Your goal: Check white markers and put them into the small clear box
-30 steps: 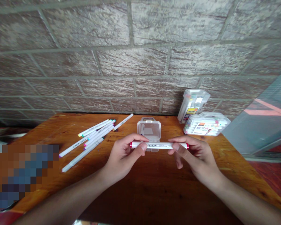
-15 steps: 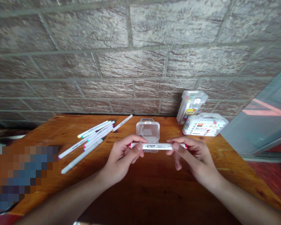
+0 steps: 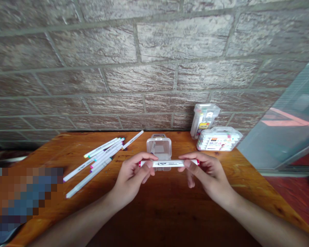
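Observation:
A white marker point(image 3: 167, 164) with red ends lies level across the middle of the head view, printed side facing me. My left hand point(image 3: 132, 175) pinches its left end between thumb and fingers. The other end is pinched by my right hand point(image 3: 208, 173), its lower fingers hanging loose. Right behind the marker stands a clear plastic case point(image 3: 159, 145), open toward me, with a marker point(image 3: 152, 147) inside on its left. My hands and the held marker hide part of its lower front. Several loose white markers point(image 3: 98, 157) with coloured ends lie in a pile to the left.
At the back right, a tall clear marker case point(image 3: 204, 120) stands by a wider clear marker case point(image 3: 218, 140) with a handle. A stone-block wall point(image 3: 154, 79) rises behind the wooden table point(image 3: 154, 212). Pixelated blur covers the lower left.
The view has tilted and shifted slightly, so everything sits a little lower and mostly further left in the picture. Both hands keep the same hold on the marker.

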Motion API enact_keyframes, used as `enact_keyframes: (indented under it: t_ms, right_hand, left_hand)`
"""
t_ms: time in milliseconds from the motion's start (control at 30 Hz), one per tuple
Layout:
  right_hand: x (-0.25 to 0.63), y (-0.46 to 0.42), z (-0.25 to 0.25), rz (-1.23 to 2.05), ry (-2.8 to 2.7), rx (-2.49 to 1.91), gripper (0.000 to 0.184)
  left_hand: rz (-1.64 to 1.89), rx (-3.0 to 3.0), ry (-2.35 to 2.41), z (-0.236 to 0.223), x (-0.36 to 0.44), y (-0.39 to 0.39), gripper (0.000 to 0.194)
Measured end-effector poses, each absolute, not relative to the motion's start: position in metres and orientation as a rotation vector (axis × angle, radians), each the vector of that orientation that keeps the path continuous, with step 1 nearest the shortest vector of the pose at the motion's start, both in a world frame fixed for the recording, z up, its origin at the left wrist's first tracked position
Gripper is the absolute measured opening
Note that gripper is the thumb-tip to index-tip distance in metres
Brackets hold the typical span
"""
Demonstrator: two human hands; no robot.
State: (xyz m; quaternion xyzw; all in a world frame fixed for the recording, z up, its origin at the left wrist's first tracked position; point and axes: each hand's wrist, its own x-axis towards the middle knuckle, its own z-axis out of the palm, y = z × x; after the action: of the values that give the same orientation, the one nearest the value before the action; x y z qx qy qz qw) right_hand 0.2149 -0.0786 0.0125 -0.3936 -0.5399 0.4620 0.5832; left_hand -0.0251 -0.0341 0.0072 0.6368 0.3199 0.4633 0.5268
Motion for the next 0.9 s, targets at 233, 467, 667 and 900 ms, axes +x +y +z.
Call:
enact_keyframes:
  t_ms: [233,467,667,900]
  right_hand:
    - [0.2158,-0.0783,0.0087,1.083,-1.27,-0.941,0.025]
    - [0.2158,-0.0784,0.0096,1.078,-1.276,-0.916,0.022]
    - [0.2166,-0.078,0.0095,1.067,-1.289,-0.905,0.02]
    - [0.2137,-0.0797,0.0138,1.116,-1.249,-0.913,0.022]
  left_hand:
    - [1.107,1.65,0.841,0.0074,-0.027,-0.0348,0.032]
    - [1.096,1.63,0.828,0.0073,-0.0265,-0.0358,0.035]
    - [1.059,1.584,0.821,0.0052,-0.0264,-0.0347,0.038]
    - [1.053,1.555,0.772,0.007,-0.0234,-0.0349,0.036]
